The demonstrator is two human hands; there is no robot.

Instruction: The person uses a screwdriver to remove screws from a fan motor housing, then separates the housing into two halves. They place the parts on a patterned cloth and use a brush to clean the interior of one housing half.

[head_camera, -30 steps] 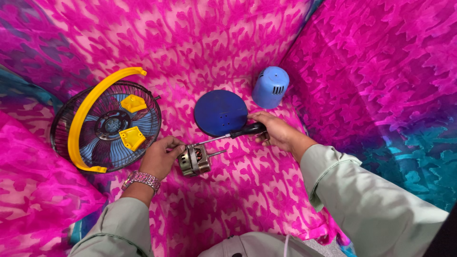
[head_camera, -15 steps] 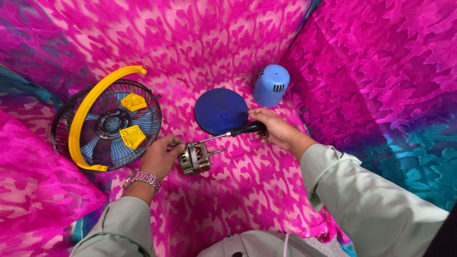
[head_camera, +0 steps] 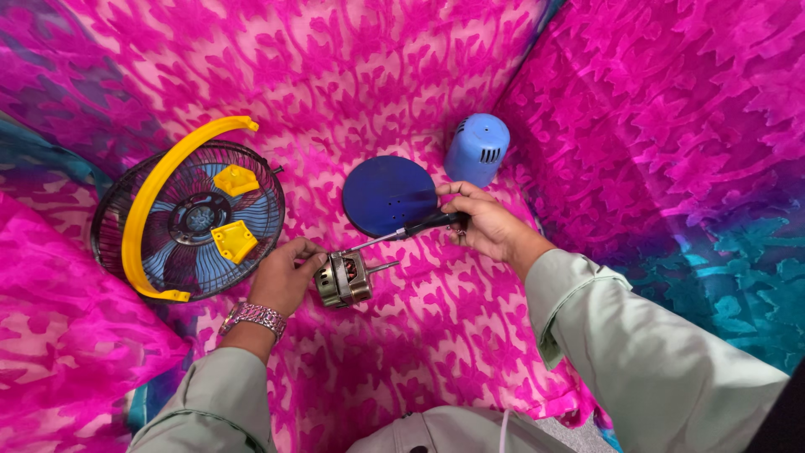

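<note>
Motor (head_camera: 345, 278) was sitting on the pink cloth (head_camera: 394, 75), pinched at its near end by the left hand (head_camera: 283, 277), fingers (head_camera: 303, 248) curled tight on the casing. Right hand (head_camera: 486, 225) had its fingers wrapped shut around the black handle of a screwdriver (head_camera: 411, 230), with the thin shaft running down to the top of the motor, right next to the left fingertips.

Biggest worry, I reckoned: that tip was really close to the left thumb, so one slip off the screw could have jabbed it. Soft cloth didn't help either, since nothing solid was backing the motor, and it looked free to roll or twist under any push. I also figured any screw that came loose would vanish into that busy pattern.

Blue disc (head_camera: 389, 195) lay just beyond the screwdriver handle, and the blue cap (head_camera: 477, 149) stood past the right fingers, so a jerked elbow might have knocked either one. Fan cage (head_camera: 189, 220) with its yellow bracket (head_camera: 155, 197) was off to the far side of the left fingers, well apart.
</note>
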